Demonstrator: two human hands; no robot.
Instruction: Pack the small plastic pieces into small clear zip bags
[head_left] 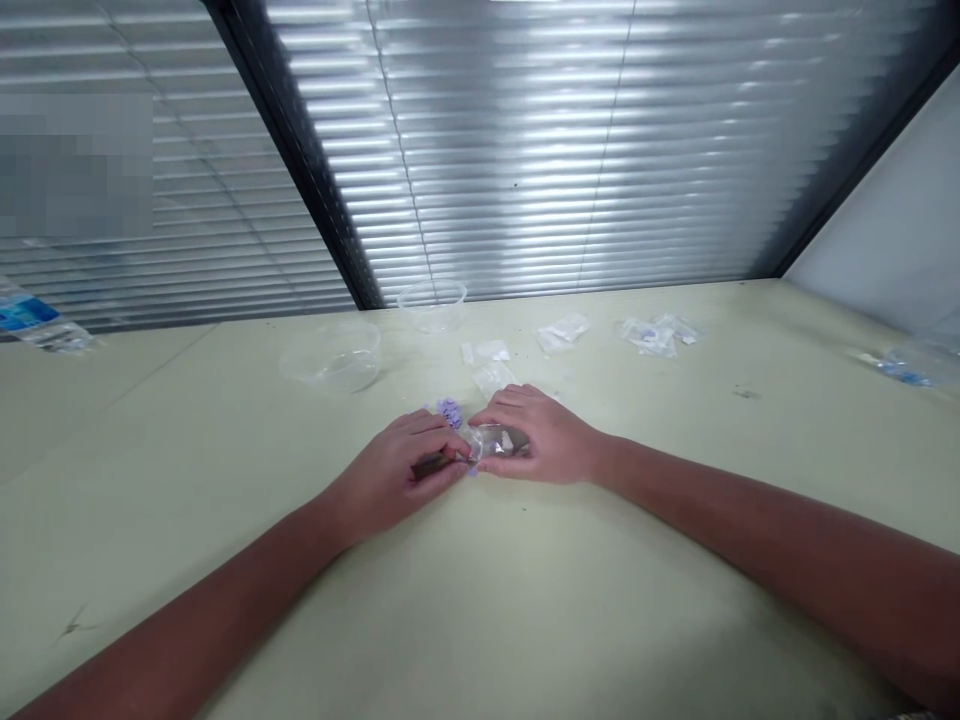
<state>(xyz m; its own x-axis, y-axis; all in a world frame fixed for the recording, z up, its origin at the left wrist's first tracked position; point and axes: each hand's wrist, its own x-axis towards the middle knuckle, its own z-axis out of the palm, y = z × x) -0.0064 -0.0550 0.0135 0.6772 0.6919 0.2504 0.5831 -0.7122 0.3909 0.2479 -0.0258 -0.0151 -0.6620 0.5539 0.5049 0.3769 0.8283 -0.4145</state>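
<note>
In the middle of the table, my right hand [544, 435] is curled around a small, clear, shiny plastic thing [491, 440]; whether it is a bag or a small container I cannot tell. At its left end my left hand [405, 460] is closed, thumb and fingertips pinched against the plastic's edge. A small heap of purple pieces [450, 412] lies just beyond my left fingertips. A bit of purple also shows under the fingertips. Part of the plastic is hidden by my right fingers.
Two clear round plastic tubs [352, 360] [433, 305] stand toward the back. Opened clear wrappers [491, 365] and crumpled white packets [562, 332] [658, 335] lie behind my hands. Water bottles [41, 318] [915, 365] are at the left and right edges. Blinds [525, 150] rise behind the table.
</note>
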